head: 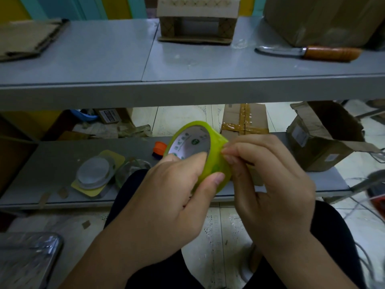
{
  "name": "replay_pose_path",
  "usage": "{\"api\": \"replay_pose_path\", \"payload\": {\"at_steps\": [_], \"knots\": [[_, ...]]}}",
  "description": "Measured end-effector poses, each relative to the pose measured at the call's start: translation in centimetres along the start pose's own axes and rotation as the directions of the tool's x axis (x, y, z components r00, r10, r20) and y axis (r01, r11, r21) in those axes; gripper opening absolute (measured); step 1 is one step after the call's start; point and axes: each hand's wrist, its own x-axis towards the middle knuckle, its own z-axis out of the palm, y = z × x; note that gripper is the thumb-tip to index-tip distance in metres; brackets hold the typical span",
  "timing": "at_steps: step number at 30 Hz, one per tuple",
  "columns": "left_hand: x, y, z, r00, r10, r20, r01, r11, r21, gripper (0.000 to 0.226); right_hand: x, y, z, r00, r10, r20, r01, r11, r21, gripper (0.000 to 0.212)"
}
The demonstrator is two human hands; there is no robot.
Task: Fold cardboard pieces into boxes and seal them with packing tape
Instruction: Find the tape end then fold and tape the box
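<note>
At centre frame, the left hand (166,190) grips a yellow-green roll of packing tape (198,151), thumb curled over its outer face. The right hand (270,180) pinches at the roll's right edge with bunched fingertips (229,152). A wooden-handled knife (310,52) lies upper right on the grey shelf (104,65).

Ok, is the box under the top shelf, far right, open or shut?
Open: the box has its flaps spread and its dark inside shows.
</note>
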Motion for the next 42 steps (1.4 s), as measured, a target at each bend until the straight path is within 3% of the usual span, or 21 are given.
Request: {"api": "replay_pose_path", "payload": {"at_steps": [12, 25, 32, 36, 42], "knots": [[-0.2, -0.2, -0.2, 1.000, 0.000, 0.020, 0.000, 1.000, -0.008, 0.035, 0.4, 0.2, 0.1, 1.000, -0.013, -0.006, 0.013, 1.000, -0.009, 0.010], [-0.2, 0.0, 0.0, 0.999, -0.043, 0.027, 0.048, 0.977, -0.208, 0.040, 0.9, 0.6, -0.5, 0.992, -0.075, 0.098, 0.075, 0.997, -0.005, 0.010], [0.1, -0.1, -0.4, 0.998, -0.037, 0.059, 0.048, 0.981, -0.186, 0.035, 1.1, 0.7, -1.4, 0.997, -0.014, 0.074, 0.010, 0.999, 0.051, 0.011], [0.0, -0.2, -0.2, 0.997, -0.037, 0.070, 0.046, 0.991, -0.126, 0.031, 0.8, 1.0, -1.4, 0.988, -0.050, 0.146, 0.043, 0.998, 0.051, 0.021], [-0.2, 0.0, -0.3, 0.995, -0.052, 0.088, 0.065, 0.986, -0.154, 0.028, 0.8, 0.9, -2.4, 0.976, -0.074, 0.206, 0.074, 0.997, 0.011, 0.016]]}}
